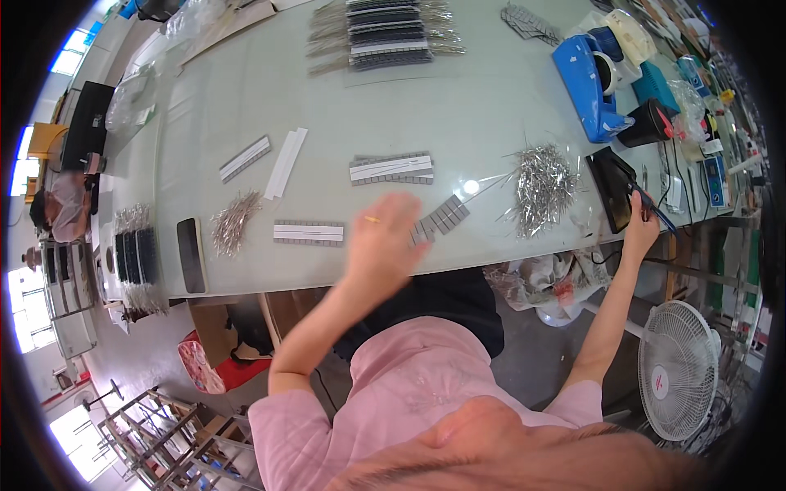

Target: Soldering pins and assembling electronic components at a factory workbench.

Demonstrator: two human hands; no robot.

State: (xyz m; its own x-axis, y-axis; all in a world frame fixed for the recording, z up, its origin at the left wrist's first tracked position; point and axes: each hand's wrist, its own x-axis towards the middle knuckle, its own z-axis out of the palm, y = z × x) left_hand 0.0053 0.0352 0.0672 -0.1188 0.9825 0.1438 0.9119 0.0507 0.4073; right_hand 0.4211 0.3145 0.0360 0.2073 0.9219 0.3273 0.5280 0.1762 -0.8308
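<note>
My left hand, smeared by motion, is over the table's near edge. Its fingertips are at the left end of a grey gridded strip, from whose far end thin silvery wires run toward a heap of short wire pieces. Whether the fingers pinch the strip cannot be made out. On the right, my right hand is closed round dark-handled pliers, beside a black tray. Gridded strips with white bands lie stacked beyond my left hand; another banded strip lies to its left.
A smaller wire heap, white strips and a phone lie on the left. Wired strip bundles sit at the back. A blue tape dispenser and dark cup stand right; a fan is below.
</note>
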